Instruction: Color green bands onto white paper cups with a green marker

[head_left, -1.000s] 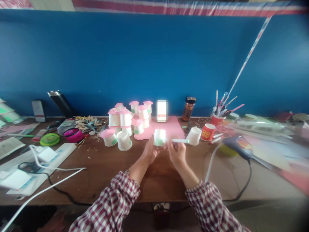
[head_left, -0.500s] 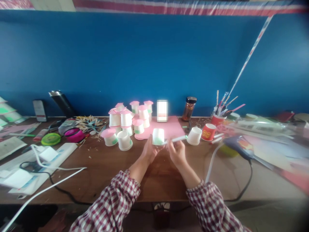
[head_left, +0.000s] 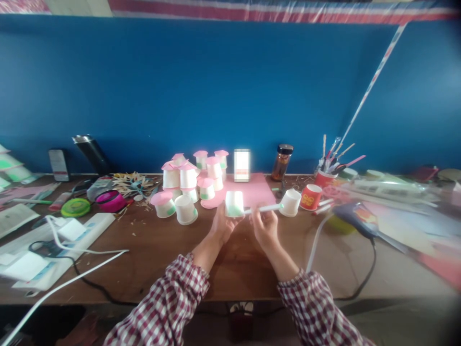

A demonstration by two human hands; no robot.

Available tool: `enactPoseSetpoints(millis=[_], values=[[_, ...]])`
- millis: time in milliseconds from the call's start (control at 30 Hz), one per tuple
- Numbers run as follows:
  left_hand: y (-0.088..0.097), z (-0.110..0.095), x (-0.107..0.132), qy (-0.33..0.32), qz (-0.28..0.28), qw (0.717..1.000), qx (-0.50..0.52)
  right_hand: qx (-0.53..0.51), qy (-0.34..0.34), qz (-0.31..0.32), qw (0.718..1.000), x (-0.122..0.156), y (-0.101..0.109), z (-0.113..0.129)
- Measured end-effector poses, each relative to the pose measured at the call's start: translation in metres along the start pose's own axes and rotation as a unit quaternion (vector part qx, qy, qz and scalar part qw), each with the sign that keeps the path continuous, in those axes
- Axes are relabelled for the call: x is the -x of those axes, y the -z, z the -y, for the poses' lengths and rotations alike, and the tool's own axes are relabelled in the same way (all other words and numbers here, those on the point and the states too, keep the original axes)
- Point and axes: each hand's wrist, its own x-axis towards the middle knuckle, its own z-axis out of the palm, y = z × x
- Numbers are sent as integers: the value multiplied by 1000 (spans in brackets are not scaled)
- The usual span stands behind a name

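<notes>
My left hand grips a small white paper cup with a green patch low on its side, held upside down above the brown table. My right hand pinches a white marker with a green tip, lying nearly level with its left end against the cup's green patch. Both hands hover just in front of a pink sheet. A white cup lies tilted just right of the marker.
A cluster of white cups with pink lids stands behind and to the left. A brown jar, a red cup and a red pot of brushes sit to the right. Cables, scissors and white boxes lie at left; a glue gun lies at right.
My left hand has lifted the cup slightly and turned it. The marker in my right hand has tilted and shifted a little. Nothing else has moved.
</notes>
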Motion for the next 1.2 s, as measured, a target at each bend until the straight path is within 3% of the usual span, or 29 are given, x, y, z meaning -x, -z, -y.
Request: enactPoseSetpoints(millis=[567,1067,1200], values=[[2,2,1,-38,28,999,-20,27,-6,41,999,-2,1,10],[0,2,2,-52,12,998,-28,27,-7,69,997,3,-2,11],[0,1,1,-62,-14,998,-9,26,-6,37,999,2,-1,8]])
